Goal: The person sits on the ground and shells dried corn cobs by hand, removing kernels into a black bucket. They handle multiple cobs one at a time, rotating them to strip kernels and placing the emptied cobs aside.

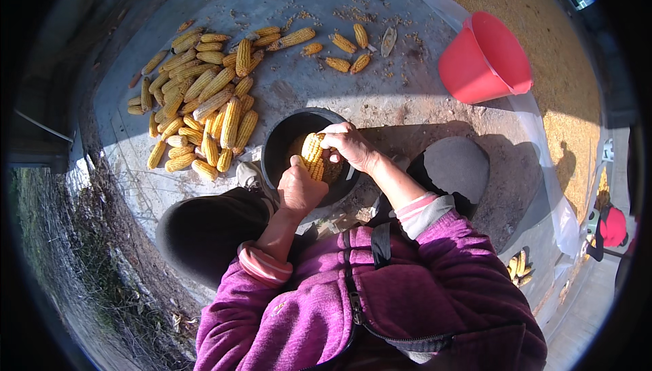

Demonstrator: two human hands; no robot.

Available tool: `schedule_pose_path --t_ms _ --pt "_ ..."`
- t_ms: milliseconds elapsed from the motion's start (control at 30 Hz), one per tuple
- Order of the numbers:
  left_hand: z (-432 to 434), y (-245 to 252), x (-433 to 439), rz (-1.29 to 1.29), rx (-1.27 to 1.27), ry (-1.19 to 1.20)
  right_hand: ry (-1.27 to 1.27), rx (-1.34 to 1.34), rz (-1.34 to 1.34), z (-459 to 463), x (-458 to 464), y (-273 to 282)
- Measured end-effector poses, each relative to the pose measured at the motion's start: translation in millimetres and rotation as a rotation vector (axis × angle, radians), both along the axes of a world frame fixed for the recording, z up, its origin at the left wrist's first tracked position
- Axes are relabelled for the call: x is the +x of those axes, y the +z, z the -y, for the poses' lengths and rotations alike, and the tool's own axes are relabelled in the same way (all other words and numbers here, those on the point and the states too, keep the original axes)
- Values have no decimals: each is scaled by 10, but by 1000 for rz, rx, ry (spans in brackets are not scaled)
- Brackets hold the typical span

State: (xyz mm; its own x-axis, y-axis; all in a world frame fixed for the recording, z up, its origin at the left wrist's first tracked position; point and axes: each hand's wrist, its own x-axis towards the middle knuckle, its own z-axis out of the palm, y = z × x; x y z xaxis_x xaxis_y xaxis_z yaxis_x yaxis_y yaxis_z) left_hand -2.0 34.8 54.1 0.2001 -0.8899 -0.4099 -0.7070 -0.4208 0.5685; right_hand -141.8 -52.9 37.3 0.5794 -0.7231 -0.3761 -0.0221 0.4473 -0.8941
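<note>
My left hand (301,187) grips the lower part of an ear of dried corn (312,154), its thumb along the near side. At the cob's upper right, my right hand (346,142) has its fingers against the kernels. Both hands are over a black bucket (277,134) between my legs, with loose kernels in its bottom. The palm sides and some fingertips are hidden. To the left of the bucket lies a large heap of yellow corn ears (204,85).
Several short ears (344,43) and a pale husk (388,42) lie beyond the bucket. A red bucket (476,60) stands at the right beside plastic sheeting (540,152) and spread kernels (565,131). Another person (613,227) is at the far right. More ears (518,268) lie lower right.
</note>
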Motion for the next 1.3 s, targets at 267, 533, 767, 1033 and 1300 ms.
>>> schedule_pose_path --t_ms 267,533,767,1033,1300 --pt "-16 -76 -11 77 -71 -61 -134 -39 -125 -80 66 -118" --pt "13 -12 16 -114 -59 14 -78 99 9 6 -31 -61" --pt "20 6 14 -36 4 5 -57 46 17 -4 -17 -47" --pt "23 101 -9 81 -5 -87 -65 -30 -38 -31 6 -53" --pt "-1 49 3 124 -61 -137 -28 -74 -20 3 -17 -128"
